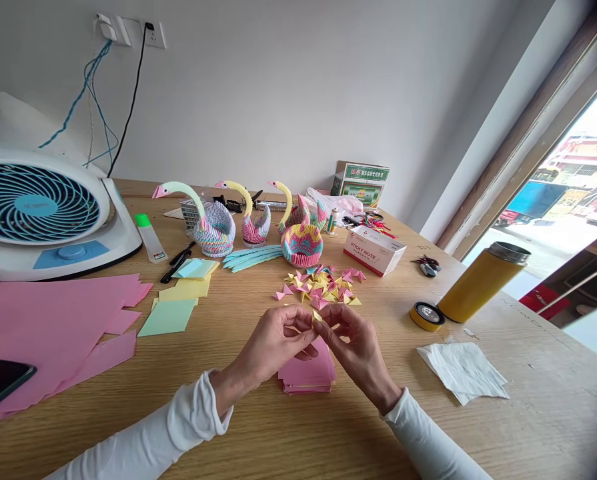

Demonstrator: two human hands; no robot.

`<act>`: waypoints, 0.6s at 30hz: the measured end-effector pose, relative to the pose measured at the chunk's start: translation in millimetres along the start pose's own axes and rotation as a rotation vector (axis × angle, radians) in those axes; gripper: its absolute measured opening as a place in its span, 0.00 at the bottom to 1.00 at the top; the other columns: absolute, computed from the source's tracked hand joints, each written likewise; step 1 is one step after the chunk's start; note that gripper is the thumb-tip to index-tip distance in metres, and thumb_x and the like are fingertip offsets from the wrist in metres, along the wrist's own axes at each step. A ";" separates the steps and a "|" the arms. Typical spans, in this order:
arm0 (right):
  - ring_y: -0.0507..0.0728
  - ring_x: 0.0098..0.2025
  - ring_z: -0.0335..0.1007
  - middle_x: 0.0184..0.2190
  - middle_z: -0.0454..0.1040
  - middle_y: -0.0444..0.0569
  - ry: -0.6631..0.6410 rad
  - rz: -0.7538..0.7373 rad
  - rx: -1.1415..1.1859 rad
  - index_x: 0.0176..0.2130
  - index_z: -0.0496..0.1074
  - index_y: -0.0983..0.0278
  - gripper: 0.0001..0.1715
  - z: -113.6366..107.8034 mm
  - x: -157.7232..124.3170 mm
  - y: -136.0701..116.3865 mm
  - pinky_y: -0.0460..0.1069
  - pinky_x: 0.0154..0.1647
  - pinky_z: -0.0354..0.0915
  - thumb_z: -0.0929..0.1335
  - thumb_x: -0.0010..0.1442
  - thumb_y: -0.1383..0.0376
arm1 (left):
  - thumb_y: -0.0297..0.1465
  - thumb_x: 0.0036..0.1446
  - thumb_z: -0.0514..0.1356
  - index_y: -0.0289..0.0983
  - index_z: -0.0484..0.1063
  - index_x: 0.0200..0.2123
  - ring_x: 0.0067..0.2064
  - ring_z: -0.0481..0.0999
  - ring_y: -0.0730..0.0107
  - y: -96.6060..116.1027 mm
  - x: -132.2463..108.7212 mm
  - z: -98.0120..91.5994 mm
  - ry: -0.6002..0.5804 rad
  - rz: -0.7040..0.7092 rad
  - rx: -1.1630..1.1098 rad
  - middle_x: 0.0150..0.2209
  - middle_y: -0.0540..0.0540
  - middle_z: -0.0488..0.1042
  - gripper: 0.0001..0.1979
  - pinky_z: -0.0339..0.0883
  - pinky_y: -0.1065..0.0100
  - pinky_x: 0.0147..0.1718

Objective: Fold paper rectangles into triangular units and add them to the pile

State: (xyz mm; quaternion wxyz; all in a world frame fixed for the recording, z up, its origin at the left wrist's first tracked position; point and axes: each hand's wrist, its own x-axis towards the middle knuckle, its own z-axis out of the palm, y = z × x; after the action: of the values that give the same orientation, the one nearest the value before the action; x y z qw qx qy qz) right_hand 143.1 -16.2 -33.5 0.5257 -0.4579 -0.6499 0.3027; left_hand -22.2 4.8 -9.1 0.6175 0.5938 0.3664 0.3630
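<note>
Left hand, right hand: together pinching yellow paper piece | pink paper stack beneath | sticky-note box: contents unseen

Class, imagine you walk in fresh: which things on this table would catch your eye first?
Three paper swans stand in a row at the table's middle back, with a scatter of pink and yellow folded triangles in front. Nearer, the left hand and right hand pinch a small yellow piece above a pink paper stack.
</note>
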 end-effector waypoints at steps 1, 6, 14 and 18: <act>0.54 0.31 0.69 0.30 0.73 0.47 0.001 0.012 0.011 0.34 0.72 0.63 0.11 0.2 0.3 1.1 0.48 0.30 0.67 0.69 0.60 0.57 | 0.38 0.49 0.68 0.33 0.73 0.34 0.28 0.78 0.71 0.4 -0.1 -0.1 -0.013 -0.012 -0.013 0.32 0.46 0.76 0.15 0.71 0.73 0.26; 0.53 0.28 0.68 0.27 0.72 0.46 -0.039 0.154 0.233 0.32 0.73 0.65 0.15 -2.5 4.0 2.8 0.47 0.28 0.68 0.69 0.59 0.55 | 0.37 0.50 0.68 0.33 0.73 0.36 0.32 0.79 0.70 2.8 0.0 -0.8 0.012 -0.045 -0.182 0.35 0.47 0.75 0.15 0.72 0.72 0.28; 0.50 0.29 0.65 0.27 0.70 0.45 -0.162 0.251 0.447 0.31 0.75 0.67 0.16 -8.0 6.9 -3.1 0.44 0.28 0.68 0.70 0.58 0.56 | 0.35 0.52 0.67 0.33 0.72 0.37 0.34 0.78 0.71 3.3 1.1 -1.7 0.005 -0.040 -0.229 0.35 0.48 0.74 0.13 0.71 0.73 0.31; 0.50 0.29 0.64 0.27 0.69 0.45 -0.191 0.289 0.498 0.31 0.75 0.68 0.15 -9.0 6.4 -0.3 0.44 0.27 0.67 0.70 0.59 0.57 | 0.35 0.53 0.66 0.33 0.72 0.38 0.34 0.77 0.73 2.9 1.8 -2.9 -0.012 -0.032 -0.204 0.35 0.48 0.74 0.13 0.70 0.74 0.32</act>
State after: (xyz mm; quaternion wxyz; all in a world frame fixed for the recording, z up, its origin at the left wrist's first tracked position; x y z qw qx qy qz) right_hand 151.5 -11.2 -28.3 0.5099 -0.3722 -0.5302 0.5660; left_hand -24.0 7.8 -6.3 0.6828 0.5240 0.3331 0.3850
